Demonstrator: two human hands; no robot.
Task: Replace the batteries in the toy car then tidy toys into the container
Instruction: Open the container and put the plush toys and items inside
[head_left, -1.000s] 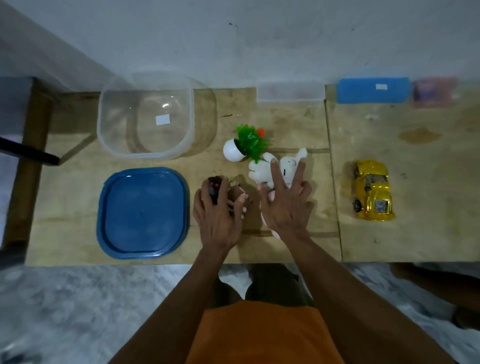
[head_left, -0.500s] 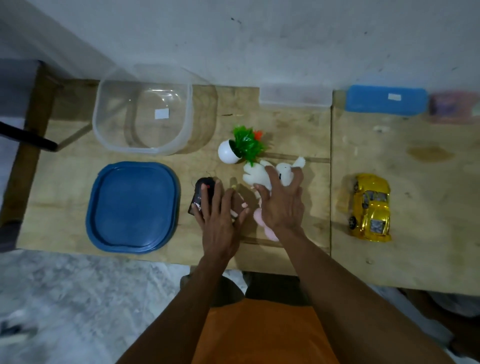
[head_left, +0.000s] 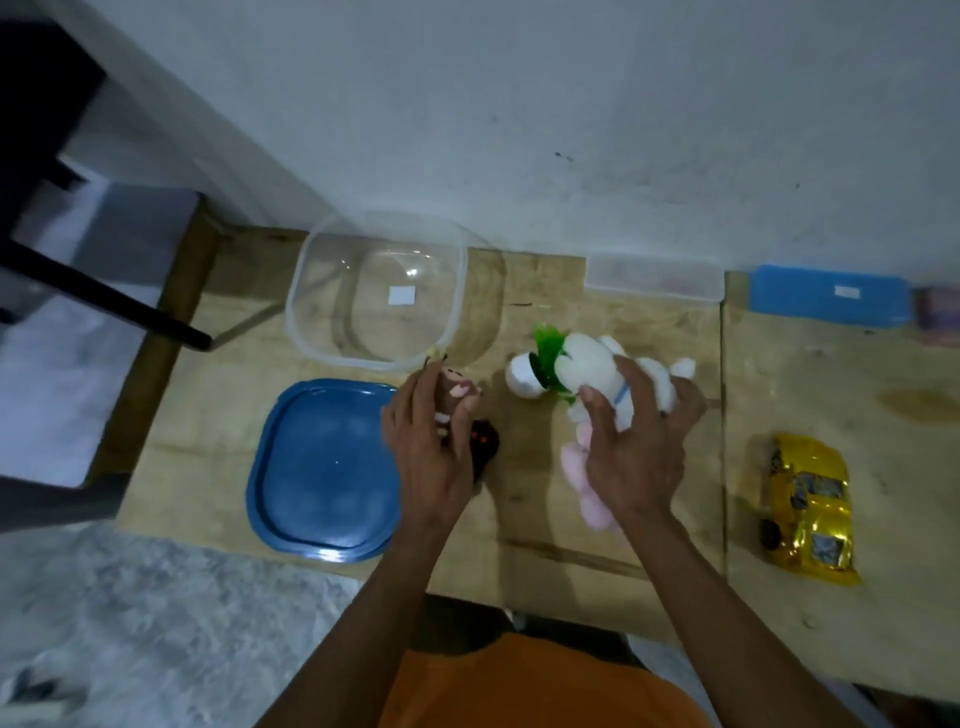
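Note:
My right hand (head_left: 636, 452) grips a white and pink plush toy (head_left: 597, 374) and holds it above the table. My left hand (head_left: 428, 447) holds a small brown toy figure (head_left: 453, 391) just in front of the clear plastic container (head_left: 311, 291), which is empty. A black remote control (head_left: 484, 447) lies on the wood under my left hand. The yellow toy car (head_left: 808, 512) sits on the table to the right, apart from both hands. The blue lid (head_left: 322, 467) lies left of my left hand.
A small white pot with a green plant (head_left: 527, 371) stands behind the plush toy. A clear flat box (head_left: 654, 278), a blue case (head_left: 828, 296) and a pink object (head_left: 937, 312) line the wall. A black chair leg (head_left: 104, 299) crosses at left.
Both hands have lifted off the table. The right hand closed round the plush toy and raised it. The left hand picked up the small brown figure and moved it toward the clear container.

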